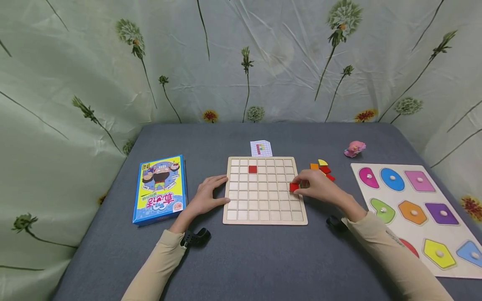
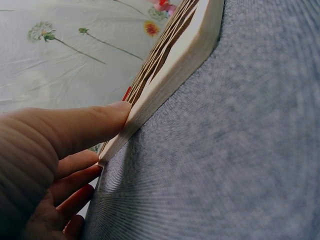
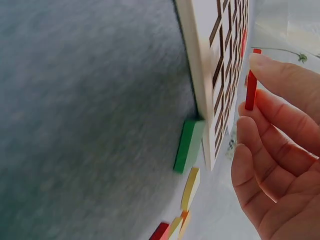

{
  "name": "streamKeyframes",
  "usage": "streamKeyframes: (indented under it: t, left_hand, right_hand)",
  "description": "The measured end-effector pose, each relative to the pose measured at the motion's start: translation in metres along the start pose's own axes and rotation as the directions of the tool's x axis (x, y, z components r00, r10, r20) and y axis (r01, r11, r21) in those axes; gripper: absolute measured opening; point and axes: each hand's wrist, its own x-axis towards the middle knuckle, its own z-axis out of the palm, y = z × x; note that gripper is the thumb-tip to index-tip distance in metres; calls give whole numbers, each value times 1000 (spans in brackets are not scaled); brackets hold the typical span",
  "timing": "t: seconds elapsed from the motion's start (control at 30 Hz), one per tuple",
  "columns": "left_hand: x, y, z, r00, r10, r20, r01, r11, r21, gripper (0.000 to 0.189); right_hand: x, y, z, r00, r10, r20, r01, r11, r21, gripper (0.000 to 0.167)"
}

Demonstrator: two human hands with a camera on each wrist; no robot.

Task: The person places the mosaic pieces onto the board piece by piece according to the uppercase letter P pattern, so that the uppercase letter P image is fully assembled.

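A wooden grid board (image 1: 265, 221) lies flat in front of me, with one red square tile (image 1: 252, 169) in its upper part. My left hand (image 1: 205, 196) touches the board's left edge with thumb and fingertips, its fingers fairly straight. My right hand (image 1: 320, 188) pinches a second red square tile (image 3: 251, 86) between thumb and fingers, held over the board's right side. Below that hand, a green block (image 3: 189, 145) sits against the board's edge. Loose yellow, orange and red pieces (image 1: 322, 169) lie just beyond the right hand.
A small pattern card (image 1: 261, 148) lies behind the board. At the left is a blue and yellow box (image 1: 160, 188). A knobbed shape puzzle (image 1: 395, 190) covers the right side, with a pink toy figure (image 1: 355, 149) behind it. Grey cloth covers the table (image 1: 256, 263).
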Motion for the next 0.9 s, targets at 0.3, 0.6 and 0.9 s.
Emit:
streamKeyframes:
  t: [0.3,0.6,0.9]
  left_hand:
    - [0,0,-1,1000,0,-2,0,1000,-4,67]
    - [-1,0,-1,1000,10,-8,-10,1000,3,67]
    - [-1,-1,0,1000,19,-9,-19,1000,22,66]
  right_hand:
    - [23,-8,7,999,-46,8,46,999,5,23]
    - [40,-18,14,999,-47,16,47,999,-26,23]
    - [52,-25,20,997,-76,12,76,995,-63,20]
